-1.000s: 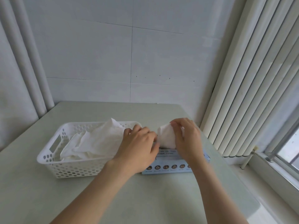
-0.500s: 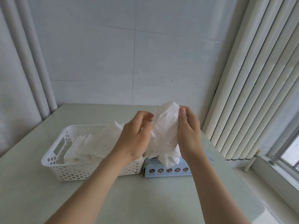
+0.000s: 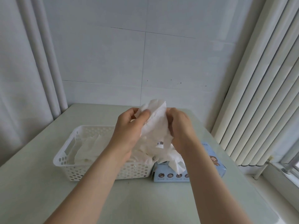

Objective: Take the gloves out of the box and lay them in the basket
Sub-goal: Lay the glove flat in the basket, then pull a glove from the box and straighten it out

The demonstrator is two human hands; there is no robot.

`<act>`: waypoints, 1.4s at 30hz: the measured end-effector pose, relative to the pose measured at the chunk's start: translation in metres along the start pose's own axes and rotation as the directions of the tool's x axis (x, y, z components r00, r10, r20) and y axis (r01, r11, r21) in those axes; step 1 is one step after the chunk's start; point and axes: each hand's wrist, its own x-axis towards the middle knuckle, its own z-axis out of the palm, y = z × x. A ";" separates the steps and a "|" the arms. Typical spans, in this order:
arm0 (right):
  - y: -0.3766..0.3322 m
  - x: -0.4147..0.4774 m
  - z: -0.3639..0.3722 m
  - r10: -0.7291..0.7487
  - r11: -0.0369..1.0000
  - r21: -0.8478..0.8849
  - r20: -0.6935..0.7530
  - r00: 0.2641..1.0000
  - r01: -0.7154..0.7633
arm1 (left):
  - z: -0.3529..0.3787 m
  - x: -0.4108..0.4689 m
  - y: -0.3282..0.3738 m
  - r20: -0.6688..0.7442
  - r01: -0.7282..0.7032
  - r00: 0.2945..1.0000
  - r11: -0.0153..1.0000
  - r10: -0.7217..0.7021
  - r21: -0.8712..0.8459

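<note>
Pale green tabletop [image 3: 48,199]: left hand [image 3: 127,128] and right hand [image 3: 182,128] are still pinching the thin white glove [image 3: 156,123], right fingers [image 3: 174,113] now curling tighter, above white perforated basket [image 3: 64,153] and light-blue cardboard box [image 3: 169,175]. Grey tiled wall [image 3: 105,62], white blinds [image 3: 258,94] rightward.

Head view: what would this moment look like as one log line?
left hand: pinches glove | right hand: grips glove | glove: held above box | basket: gloves inside, left of box

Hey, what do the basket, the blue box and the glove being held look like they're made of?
Basket: white moulded plastic, rigid, with rows of holes. Box: seemingly printed cardboard, matte light blue with small pictures. Glove: thin whitish film, probably disposable plastic; it crinkles and hangs limp.
</note>
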 end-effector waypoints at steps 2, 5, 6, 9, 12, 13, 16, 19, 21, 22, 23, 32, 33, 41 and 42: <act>-0.002 -0.003 0.002 0.026 0.995 -0.097 0.028 0.999 -0.023 | -0.003 0.000 0.003 -0.009 -0.041 0.999 0.999 0.041 -0.009; -0.012 -0.011 0.003 0.022 0.986 -0.168 0.128 0.992 0.000 | -0.009 -0.002 0.012 0.014 -0.124 0.992 0.992 0.123 0.037; -0.018 -0.015 0.003 -0.008 0.979 -0.200 0.160 0.987 0.041 | -0.011 -0.003 0.015 0.022 -0.140 0.990 0.989 0.139 0.047; -0.027 -0.023 0.003 -0.113 0.925 -0.337 0.198 0.974 0.176 | -0.018 -0.002 0.023 0.043 -0.195 0.980 0.975 0.192 0.104; -0.030 -0.025 0.003 -0.170 0.889 -0.408 0.130 0.977 0.209 | -0.024 -0.001 0.029 0.035 -0.206 0.979 0.970 0.203 0.132; -0.030 -0.025 0.002 -0.177 0.871 -0.446 0.106 0.979 0.206 | -0.026 -0.001 0.030 0.022 -0.213 0.977 0.968 0.212 0.130; -0.030 -0.025 0.002 -0.218 0.806 -0.551 0.064 0.974 0.217 | -0.030 -0.001 0.035 -0.047 -0.253 0.964 0.957 0.262 0.144; -0.029 -0.024 -0.001 -0.276 0.791 -0.566 0.006 0.961 0.231 | -0.036 0.000 0.037 -0.106 -0.282 0.946 0.941 0.305 0.189; -0.035 -0.028 0.003 -0.258 0.885 -0.397 0.017 0.966 0.244 | -0.040 0.002 0.038 -0.119 -0.270 0.947 0.941 0.298 0.203; -0.036 -0.030 0.005 -0.222 0.933 -0.291 0.000 0.975 0.213 | -0.043 0.004 0.037 -0.128 -0.247 0.953 0.949 0.274 0.194; -0.035 -0.029 0.006 -0.157 0.968 -0.201 -0.022 0.987 0.150 | -0.046 0.005 0.037 -0.122 -0.215 0.963 0.960 0.239 0.179; -0.010 -0.013 0.017 0.096 0.947 -0.310 0.037 0.995 -0.080 | -0.087 0.020 0.029 -0.059 0.200 0.979 0.973 -0.194 0.115; -0.006 -0.010 0.018 0.073 0.941 -0.333 0.034 0.997 -0.057 | -0.092 0.022 0.025 -0.083 0.225 0.973 0.960 -0.214 0.166; 0.038 0.014 0.048 -0.231 0.697 -0.688 0.052 0.972 0.202 | -0.108 0.031 -0.017 -0.322 0.317 0.945 0.421 -0.060 0.850; 0.040 0.014 0.048 -0.269 0.635 -0.734 0.081 0.960 0.240 | -0.104 0.030 -0.018 -0.330 0.329 0.942 0.369 -0.064 0.869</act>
